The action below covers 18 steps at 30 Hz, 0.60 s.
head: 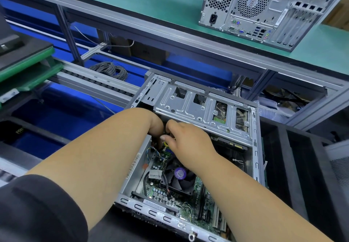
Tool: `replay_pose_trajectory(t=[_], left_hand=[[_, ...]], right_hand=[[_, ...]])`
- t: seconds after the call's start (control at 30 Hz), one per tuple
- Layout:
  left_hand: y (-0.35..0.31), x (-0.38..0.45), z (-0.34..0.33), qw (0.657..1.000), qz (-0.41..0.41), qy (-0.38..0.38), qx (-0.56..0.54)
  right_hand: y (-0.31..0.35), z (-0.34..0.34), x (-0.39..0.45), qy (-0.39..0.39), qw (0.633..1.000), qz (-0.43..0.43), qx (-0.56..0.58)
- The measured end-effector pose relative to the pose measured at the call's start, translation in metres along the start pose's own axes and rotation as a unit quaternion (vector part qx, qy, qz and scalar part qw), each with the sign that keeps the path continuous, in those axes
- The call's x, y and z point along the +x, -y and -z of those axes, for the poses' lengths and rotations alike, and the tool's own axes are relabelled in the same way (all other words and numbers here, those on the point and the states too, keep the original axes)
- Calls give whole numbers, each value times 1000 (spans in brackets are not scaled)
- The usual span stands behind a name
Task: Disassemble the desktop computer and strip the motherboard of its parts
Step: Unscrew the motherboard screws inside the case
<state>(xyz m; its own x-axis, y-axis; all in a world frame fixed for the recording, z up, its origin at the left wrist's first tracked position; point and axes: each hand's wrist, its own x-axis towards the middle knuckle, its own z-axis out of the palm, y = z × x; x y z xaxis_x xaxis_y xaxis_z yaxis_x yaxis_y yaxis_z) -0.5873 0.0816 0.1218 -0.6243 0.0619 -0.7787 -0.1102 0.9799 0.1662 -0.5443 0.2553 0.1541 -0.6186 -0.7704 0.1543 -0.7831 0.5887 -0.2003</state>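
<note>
Case [188, 166] open before me, motherboard [190, 200] inside. My hands, left [154, 123] and right [186, 137], meet beside fan [179, 175]; fingers curled, probably pinching cable plug, grip hidden. Connector stiff, pins fragile: hold plug body, not wires.

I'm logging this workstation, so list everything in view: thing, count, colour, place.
open computer case: one, silver, lying on its side in the foreground, side panel off
drive cage: one, silver, far end of the open case
motherboard: one, green, on the case floor
CPU fan: one, black with a purple hub sticker, on the motherboard
second computer tower: one, silver-grey, upright on the shelf, rear panel facing the camera
shelf: one, green top, above the bench
cable coil: one, grey, beyond the roller track
hands: two; left and right, both reaching among cables under the drive cage, fingertips mostly hidden
</note>
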Motion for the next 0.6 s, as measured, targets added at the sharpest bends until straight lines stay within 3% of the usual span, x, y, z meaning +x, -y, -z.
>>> replay_pose_trajectory(t=[0.13,0.3,0.47,0.6], left_hand=[[-3,5,-4,997,-6,52,-61],[-1,-1,0,1000,0,-20,21],[-4,0,-2,998,-10,38,-48],[-5,-2,-1,999,-15,32,-37]], right_hand=[[2,-1,-1,20,997,8,75],[2,0,-1,10,1000,3,25],[2,2,0,26,997,2,73],[2,3,1,39,998,17,52]])
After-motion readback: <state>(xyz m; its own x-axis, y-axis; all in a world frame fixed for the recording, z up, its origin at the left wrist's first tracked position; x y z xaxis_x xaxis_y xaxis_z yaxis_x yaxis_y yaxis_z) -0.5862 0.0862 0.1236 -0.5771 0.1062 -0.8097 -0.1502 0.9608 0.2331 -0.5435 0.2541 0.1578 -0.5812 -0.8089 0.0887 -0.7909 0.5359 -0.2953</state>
